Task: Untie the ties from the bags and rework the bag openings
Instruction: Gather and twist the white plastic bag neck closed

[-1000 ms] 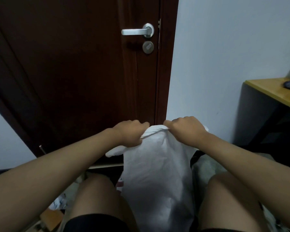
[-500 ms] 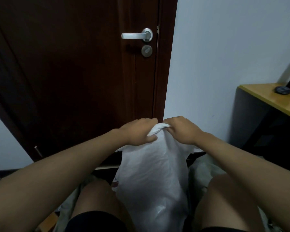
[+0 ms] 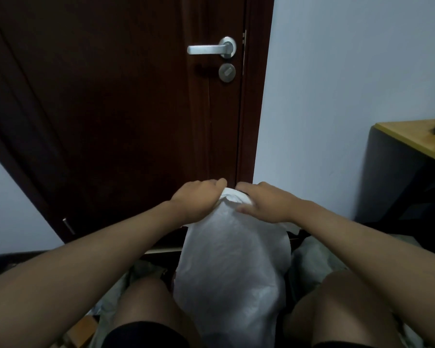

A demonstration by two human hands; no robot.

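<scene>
Since a second ago both hands have closed in on each other: then they gripped the top of the white translucent plastic bag (image 3: 232, 267) with a gap of bunched rim between them, now the left hand (image 3: 199, 198) and right hand (image 3: 264, 203) nearly meet over the gathered white bag mouth (image 3: 232, 197), and the camera view has shifted a bit too. Judgement: the opening is being bunched or rolled together, so this looks like the rework-the-opening step, not the untying; no tie visible anywhere on the bag, cannot tell if one is hidden under the hands. Left hand is curled into a closed grip over the left side of the mouth, fingers wrapped down on the plastic. Right hand is flatter, palm down on the right side of the mouth, fingers (image 3: 244, 209) partly spread and pressing the film, thumb side tucked at the rim; looser than the left, but holding the bag. The bag stands upright between the person's bare knees, bulging and full, lower part hidden behind the legs. More pale crumpled bags (image 3: 314, 252) lie on the floor just beside it, right side. Behind: dark brown wooden door (image 3: 111, 109) with silver lever handle (image 3: 209, 49), wood-topped bench (image 3: 412, 139) at far right, well apart.
</scene>
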